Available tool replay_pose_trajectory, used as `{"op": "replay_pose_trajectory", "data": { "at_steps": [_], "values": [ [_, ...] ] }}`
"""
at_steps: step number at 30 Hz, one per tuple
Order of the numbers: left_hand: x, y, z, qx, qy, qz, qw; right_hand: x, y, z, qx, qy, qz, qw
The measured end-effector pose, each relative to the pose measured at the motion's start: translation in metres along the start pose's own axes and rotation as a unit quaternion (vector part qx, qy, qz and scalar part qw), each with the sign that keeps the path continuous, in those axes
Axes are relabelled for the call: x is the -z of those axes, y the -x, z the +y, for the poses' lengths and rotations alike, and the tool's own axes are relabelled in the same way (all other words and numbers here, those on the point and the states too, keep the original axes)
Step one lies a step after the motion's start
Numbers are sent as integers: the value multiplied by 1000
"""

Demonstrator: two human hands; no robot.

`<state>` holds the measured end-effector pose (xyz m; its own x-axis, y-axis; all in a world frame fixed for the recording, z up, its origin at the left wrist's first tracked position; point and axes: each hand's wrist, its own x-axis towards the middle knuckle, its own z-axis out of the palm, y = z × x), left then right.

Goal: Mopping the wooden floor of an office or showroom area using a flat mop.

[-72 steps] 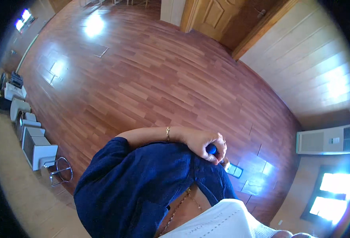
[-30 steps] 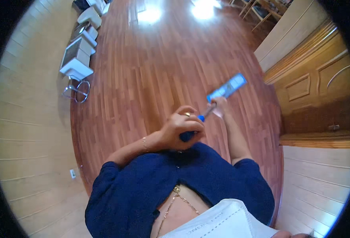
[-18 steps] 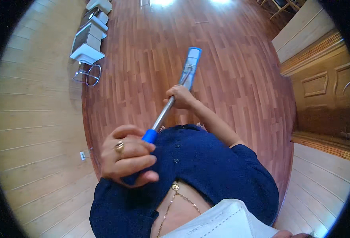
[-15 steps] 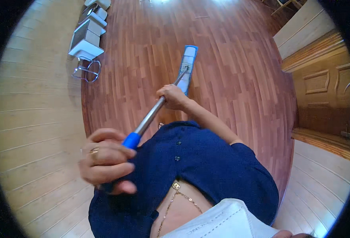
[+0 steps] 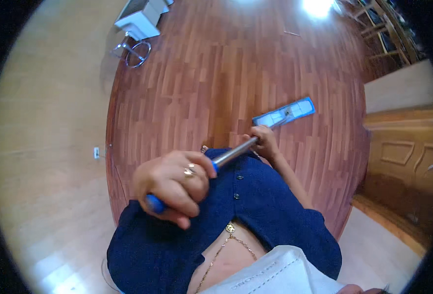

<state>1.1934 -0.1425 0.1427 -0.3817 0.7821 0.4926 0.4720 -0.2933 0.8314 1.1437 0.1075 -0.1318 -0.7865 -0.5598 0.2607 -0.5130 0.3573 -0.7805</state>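
Note:
A flat mop (image 5: pixel 235 152) with a metal pole and blue grip slants across the front of me, from lower left to upper right. My left hand (image 5: pixel 173 182) is wrapped round the blue grip, whose rounded end sticks out below the fingers. Farther down the pole, my right hand (image 5: pixel 265 140) is closed around the metal shaft. The mop head (image 5: pixel 286 113), a long white plate with a blue fringed edge, rests on the floor beyond my right hand, its right end angled slightly away from me.
Brown wood-plank floor (image 5: pixel 192 93) spreads ahead. A white cabinet (image 5: pixel 138 22) and a chrome ring-shaped stand (image 5: pixel 138 54) are at the far left by the pale wall. A wooden door (image 5: pixel 397 161) is on the right. Wooden furniture (image 5: pixel 385 34) stands at the far right.
The mop head has swung right and nearer, turning from nearly lengthwise to nearly crosswise. Both hands have moved right with the pole, and the view has shifted.

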Motion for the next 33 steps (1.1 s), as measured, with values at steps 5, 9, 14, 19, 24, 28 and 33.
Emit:
{"op": "replay_pose_trajectory", "data": {
  "at_steps": [5, 9, 14, 19, 24, 28, 33],
  "values": [
    [12, 54, 33, 25, -42, 45, 998, -43, -14, -29, -17, 12, -28, 999],
    [22, 78, 72, 11, -81, 82, 993, -72, -48, -63, 3, -42, -90, 995],
    [10, 81, 99, -89, -130, 132, 979, -109, -85, -86, 101, -178, -219, 954],
    [-3, 47, 111, -78, -221, 197, 952, -132, -121, -97, 159, -193, -267, 931],
    [22, 47, 97, 7, -268, 185, 946, -83, -128, -161, 82, -341, -247, 903],
    [21, 54, 52, 104, -322, 242, 909, 15, -110, -245, -3, -422, -39, 906],
    [-19, 68, -85, 203, -282, 242, 906, 64, -48, -262, 112, -207, 132, 963]
  ]
}}
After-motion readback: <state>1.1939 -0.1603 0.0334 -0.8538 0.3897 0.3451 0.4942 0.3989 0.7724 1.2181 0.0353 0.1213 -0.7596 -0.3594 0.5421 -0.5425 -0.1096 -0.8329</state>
